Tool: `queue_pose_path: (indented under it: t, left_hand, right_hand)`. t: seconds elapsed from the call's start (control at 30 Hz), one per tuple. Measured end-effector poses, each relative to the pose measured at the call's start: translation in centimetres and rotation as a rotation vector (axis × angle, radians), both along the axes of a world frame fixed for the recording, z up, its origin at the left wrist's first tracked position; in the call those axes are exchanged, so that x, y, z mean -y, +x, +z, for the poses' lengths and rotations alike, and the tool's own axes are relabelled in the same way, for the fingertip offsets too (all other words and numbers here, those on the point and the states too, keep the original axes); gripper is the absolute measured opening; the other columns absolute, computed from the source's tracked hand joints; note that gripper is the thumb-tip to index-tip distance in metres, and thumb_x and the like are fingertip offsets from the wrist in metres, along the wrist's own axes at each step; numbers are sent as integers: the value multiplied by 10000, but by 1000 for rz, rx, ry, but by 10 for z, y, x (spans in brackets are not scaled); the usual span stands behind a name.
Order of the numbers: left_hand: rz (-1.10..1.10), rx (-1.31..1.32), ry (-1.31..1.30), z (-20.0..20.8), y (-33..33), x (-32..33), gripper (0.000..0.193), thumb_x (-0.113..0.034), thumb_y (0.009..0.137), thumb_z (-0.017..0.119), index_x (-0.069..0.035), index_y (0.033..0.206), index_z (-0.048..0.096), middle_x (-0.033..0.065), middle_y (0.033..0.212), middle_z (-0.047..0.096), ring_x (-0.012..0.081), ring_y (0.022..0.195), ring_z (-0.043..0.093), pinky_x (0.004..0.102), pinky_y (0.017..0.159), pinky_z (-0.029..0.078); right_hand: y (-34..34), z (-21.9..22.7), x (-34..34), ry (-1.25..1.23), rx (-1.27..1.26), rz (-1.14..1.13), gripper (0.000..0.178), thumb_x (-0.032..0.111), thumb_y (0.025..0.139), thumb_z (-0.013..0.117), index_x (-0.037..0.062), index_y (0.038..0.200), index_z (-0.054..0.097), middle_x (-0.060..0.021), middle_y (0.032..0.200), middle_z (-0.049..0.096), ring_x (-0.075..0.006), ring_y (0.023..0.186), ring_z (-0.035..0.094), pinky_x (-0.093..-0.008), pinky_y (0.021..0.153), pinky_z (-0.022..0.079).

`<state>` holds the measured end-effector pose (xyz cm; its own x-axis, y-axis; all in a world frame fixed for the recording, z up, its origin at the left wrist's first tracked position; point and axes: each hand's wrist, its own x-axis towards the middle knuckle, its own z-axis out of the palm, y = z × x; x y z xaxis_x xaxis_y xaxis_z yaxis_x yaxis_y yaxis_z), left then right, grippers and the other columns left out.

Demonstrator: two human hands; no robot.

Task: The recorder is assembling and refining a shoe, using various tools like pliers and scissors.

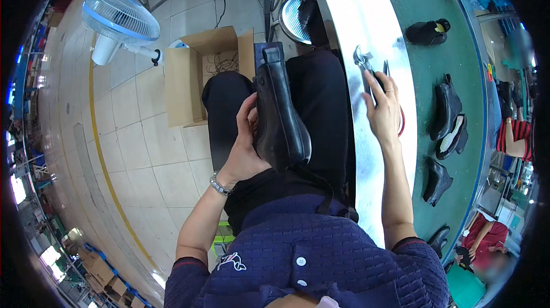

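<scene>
Left grip (245, 153) on black shoe (281, 113), cardboard box (180, 93) holding thin strands (222, 63)

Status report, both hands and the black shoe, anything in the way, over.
Left hand holding black shoe over lap. Right hand at metal tool on bench, grip unclear. Red handle beside right hand; shoe unobstructed.

Shoe-factory wkshop: blk shoes (444, 112) on green belt (458, 59), metal bench (355, 4), workers (511, 138) nr.
</scene>
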<state>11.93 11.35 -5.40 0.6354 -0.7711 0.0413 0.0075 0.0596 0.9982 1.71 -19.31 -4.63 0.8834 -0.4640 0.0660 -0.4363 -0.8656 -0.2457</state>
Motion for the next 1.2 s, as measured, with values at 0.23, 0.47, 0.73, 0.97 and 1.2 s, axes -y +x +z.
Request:
queue_pose_path:
  t: [0.23,0.47,0.73,0.97,1.2]
  left_hand:
    - [-55,-77,5,15,-6,11,1114,-134,650,894,-69,1495,170,104,1405,410,210,1260,457,350,1052,390]
    - [-243,-115,-83,65,5,75,1097,-276,750,838,-32,1514,88,215,1472,322,287,1319,422,413,1119,294]
    - [-306,-252,42,76,17,75,1139,-341,799,794,-122,1549,-36,218,1483,360,338,1302,482,460,1083,357]
    - [-301,-328,151,67,19,64,972,-234,846,755,-99,1548,96,172,1448,431,294,1247,539,417,1061,401]
    - [-294,-280,245,70,17,71,757,-166,888,694,-72,1508,269,148,1389,502,251,1214,560,374,1036,428]
  right_hand:
    - [-23,31,-79,1157,56,525,833,130,696,851,25,1405,427,-122,1297,564,-239,1230,511,-356,1075,359]
    - [-64,59,-66,1406,369,-116,540,45,659,829,-28,1157,632,-30,1045,665,-118,974,595,-269,890,451]
    - [-82,40,57,634,828,-866,585,342,793,765,-143,1093,634,-142,978,692,-164,892,639,-261,860,466]
    - [-49,-9,210,76,367,-682,605,415,907,606,54,1381,501,-253,1375,496,-390,1230,508,-405,1053,377]
    - [58,13,228,-95,306,-524,464,356,864,674,109,1250,602,-77,936,683,-249,914,670,-392,790,506]
